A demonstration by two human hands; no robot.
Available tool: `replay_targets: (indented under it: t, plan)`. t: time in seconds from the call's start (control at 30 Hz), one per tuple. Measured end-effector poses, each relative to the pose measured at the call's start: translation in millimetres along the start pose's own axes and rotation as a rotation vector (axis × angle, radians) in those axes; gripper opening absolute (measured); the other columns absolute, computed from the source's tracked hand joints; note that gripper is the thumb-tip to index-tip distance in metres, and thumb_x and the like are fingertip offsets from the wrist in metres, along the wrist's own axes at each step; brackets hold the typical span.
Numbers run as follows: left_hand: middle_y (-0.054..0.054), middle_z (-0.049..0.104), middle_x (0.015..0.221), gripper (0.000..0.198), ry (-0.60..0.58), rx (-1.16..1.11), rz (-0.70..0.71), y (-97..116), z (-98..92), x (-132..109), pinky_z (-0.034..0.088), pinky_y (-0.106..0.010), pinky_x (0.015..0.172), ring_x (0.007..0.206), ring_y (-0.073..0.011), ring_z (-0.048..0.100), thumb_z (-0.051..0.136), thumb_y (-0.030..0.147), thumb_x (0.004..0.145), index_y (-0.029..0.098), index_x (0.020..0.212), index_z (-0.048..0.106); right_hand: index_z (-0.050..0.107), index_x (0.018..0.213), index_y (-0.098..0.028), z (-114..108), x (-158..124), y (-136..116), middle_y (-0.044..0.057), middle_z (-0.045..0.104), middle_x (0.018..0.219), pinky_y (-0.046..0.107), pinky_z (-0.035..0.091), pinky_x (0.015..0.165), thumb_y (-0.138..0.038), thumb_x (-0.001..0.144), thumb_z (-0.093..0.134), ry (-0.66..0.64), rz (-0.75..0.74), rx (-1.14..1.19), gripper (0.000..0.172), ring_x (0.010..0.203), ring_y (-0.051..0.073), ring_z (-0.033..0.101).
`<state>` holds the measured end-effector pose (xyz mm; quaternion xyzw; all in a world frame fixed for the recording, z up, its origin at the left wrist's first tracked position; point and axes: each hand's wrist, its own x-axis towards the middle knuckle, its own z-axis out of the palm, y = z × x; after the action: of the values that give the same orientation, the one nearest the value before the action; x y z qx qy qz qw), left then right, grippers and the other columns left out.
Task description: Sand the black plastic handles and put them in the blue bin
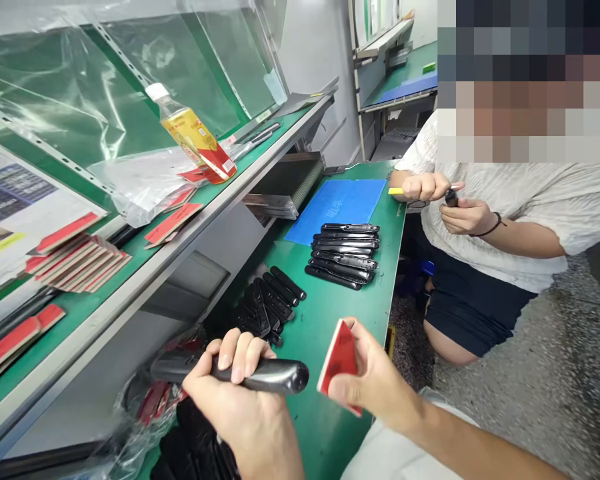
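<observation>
My left hand [245,393] is wrapped around a long, glossy black plastic casing [280,375] with a rounded end, held above the green bench [333,433]. Close to that end, my right hand [365,380] grips a flat red pad [341,360] with a pale edge, thumb on its face. A small gap separates pad and casing. Beyond my left hand lies a loose heap of black plastic parts [265,303]. Farther back, several similar black casings [344,253] lie side by side in a stack.
A blue sheet [335,207] lies on the bench. The shelf [175,247] at left bears red-faced pads [80,263] and a drink bottle [195,137]. Plastic bags [150,407] sit below. At right, a co-worker [495,200] holds a yellow-handled tool [396,191] and a black part.
</observation>
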<state>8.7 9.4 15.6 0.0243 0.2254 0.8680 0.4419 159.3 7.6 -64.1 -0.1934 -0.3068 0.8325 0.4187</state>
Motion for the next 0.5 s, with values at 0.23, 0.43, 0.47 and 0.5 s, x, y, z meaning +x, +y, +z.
replay_targets:
  t: [0.23,0.43,0.47,0.5]
  plan:
    - [0.011,0.035,0.063,0.029,-0.143,-0.077,-0.398,30,-5.6,1,0.047,-0.017,0.048,0.041,-0.0050,0.035,0.043,-0.002,0.074,0.023,0.083,0.033,0.044,0.092,-0.022,-24,35,19,-0.007,0.060,0.074,0.021,0.040,0.060,-0.045,0.052,0.094,0.324,0.068,-0.088,0.068,0.063,0.009,0.053]
    - [0.009,0.041,0.063,0.022,-0.131,-0.052,-0.350,20,-15.7,16,0.049,-0.022,0.048,0.050,-0.0104,0.049,0.042,0.032,0.096,0.019,0.114,0.047,0.052,0.099,-0.022,-38,17,19,-0.004,0.062,0.086,0.023,0.043,0.071,-0.047,0.072,0.083,0.295,0.043,-0.030,0.048,0.076,0.012,0.057]
    - [0.008,0.043,0.063,0.027,-0.125,-0.048,-0.347,15,-16.2,15,0.049,-0.021,0.048,0.051,-0.0103,0.050,0.040,0.036,0.098,0.020,0.118,0.049,0.053,0.099,-0.022,-34,13,17,-0.004,0.062,0.087,0.023,0.043,0.071,-0.048,0.072,0.083,0.276,0.041,-0.010,0.048,0.077,0.012,0.058]
    - [0.008,0.044,0.062,0.029,-0.114,-0.048,-0.360,10,-16.4,15,0.047,-0.020,0.046,0.049,-0.0096,0.049,0.039,0.039,0.099,0.020,0.119,0.050,0.053,0.100,-0.022,-30,9,14,-0.004,0.061,0.088,0.023,0.043,0.072,-0.048,0.072,0.082,0.253,0.038,0.012,0.048,0.078,0.012,0.057]
